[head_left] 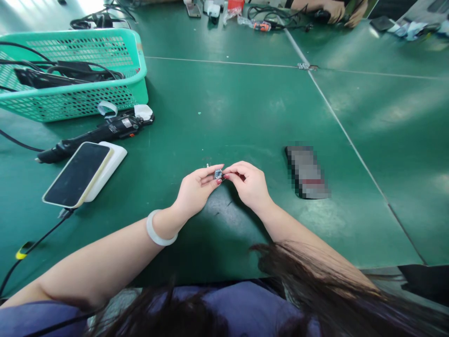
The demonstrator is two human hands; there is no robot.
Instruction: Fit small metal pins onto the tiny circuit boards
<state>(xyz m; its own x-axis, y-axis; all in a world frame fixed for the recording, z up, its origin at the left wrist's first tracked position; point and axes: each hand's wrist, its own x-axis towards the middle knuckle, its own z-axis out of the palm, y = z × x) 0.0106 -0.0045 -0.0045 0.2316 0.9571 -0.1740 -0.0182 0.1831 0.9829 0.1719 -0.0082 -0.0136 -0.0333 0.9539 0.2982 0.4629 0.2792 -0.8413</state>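
Between the thumb and fingers of my left hand (pixel 197 191) is a small metallic block-shaped part (pixel 218 174), dark on the face turned up. My right hand (pixel 249 183) is closed in a pinch right against that part's right side; whether its fingertips grip the part or some tiny piece at its edge cannot be made out. Both hands are held just above the green table (pixel 224 117), near its front edge. A tiny light-coloured bit (pixel 207 165) shows just behind my left fingers.
Left: a green basket (pixel 87 96) of black cables, a black electric screwdriver (pixel 101 133), and a phone (pixel 77 174) on a white block (pixel 117 157). Right: a dark, pixelated flat object (pixel 307 172). Across the table are another person's hands (pixel 333 11), cables and an orange-handled tool (pixel 262 26).
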